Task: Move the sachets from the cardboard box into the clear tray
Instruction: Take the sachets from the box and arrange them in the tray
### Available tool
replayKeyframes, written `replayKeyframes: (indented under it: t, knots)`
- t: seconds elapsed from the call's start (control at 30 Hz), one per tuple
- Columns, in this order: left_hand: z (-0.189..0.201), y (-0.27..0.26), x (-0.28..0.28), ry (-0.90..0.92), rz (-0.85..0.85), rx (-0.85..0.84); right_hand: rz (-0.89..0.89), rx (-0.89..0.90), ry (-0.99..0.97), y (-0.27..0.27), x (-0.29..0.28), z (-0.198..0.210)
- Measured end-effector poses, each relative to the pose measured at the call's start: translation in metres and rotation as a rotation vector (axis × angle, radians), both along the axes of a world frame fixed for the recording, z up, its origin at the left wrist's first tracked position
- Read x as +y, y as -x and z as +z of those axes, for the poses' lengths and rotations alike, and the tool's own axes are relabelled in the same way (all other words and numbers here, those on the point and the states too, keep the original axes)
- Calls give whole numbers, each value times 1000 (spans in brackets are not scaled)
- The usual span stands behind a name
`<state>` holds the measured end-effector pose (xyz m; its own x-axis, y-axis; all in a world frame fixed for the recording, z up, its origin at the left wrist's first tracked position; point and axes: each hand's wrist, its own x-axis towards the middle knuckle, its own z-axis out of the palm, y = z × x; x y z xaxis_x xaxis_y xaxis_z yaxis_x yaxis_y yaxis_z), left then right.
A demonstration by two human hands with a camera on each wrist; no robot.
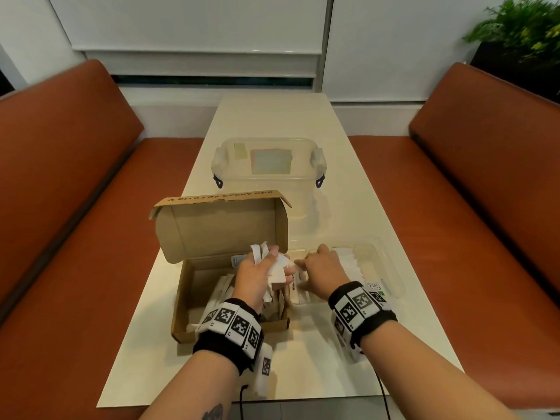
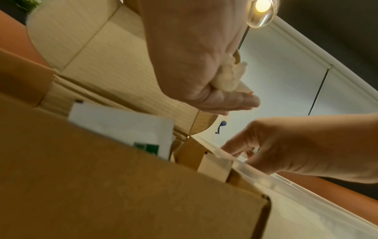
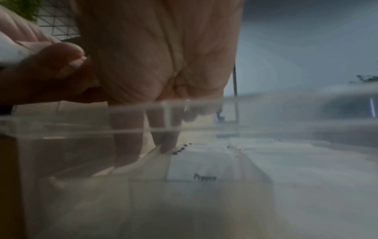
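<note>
The open cardboard box (image 1: 181, 298) (image 2: 102, 186) sits at the near left of the table with its lid up, and several sachets (image 1: 222, 291) lie inside. Above its right half, my left hand (image 1: 257, 274) (image 2: 194, 64) grips a bunch of white sachets (image 1: 277, 269) (image 2: 231, 77). The clear tray (image 1: 394, 274) (image 3: 81, 127) stands right beside the box and holds a row of white sachets (image 1: 348, 262), one marked Pepper (image 3: 202, 165). Inside the tray's left end, my right hand (image 1: 321, 268) (image 2: 296, 145) (image 3: 159, 56) reaches down, its fingertips (image 3: 169, 145) touching sachets there.
A clear lidded container (image 1: 269, 165) stands behind the box at mid-table. Orange benches (image 1: 75, 207) (image 1: 485, 207) flank the narrow cream table (image 1: 272, 122). A plant (image 1: 527, 28) is at the far right. A green-printed sachet (image 1: 374, 287) lies at the tray's near edge.
</note>
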<state>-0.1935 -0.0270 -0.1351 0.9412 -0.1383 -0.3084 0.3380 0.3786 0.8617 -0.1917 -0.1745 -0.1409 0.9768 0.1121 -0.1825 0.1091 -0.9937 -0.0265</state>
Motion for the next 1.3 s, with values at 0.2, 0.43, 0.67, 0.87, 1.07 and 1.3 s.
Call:
replayKeyframes:
  t: [0.2, 0.43, 0.67, 0.87, 1.07, 1.3]
  knots:
    - [0, 2, -3, -9, -26, 16, -26, 27, -69, 2, -10, -6]
    - [0, 3, -8, -32, -37, 32, 35, -42, 45, 4, -10, -3]
    - [0, 5, -9, -55, -47, 34, 9, -71, 19, 7, -12, -3]
    - [6, 10, -13, -5, -88, 29, -28, -50, -26, 8, -14, -6]
    - [4, 12, -14, -20, -101, 23, -32, -69, -42, 11, -15, -7]
    - [-2, 11, -13, -76, -140, 52, -195, -119, -759, 17, -10, 16]
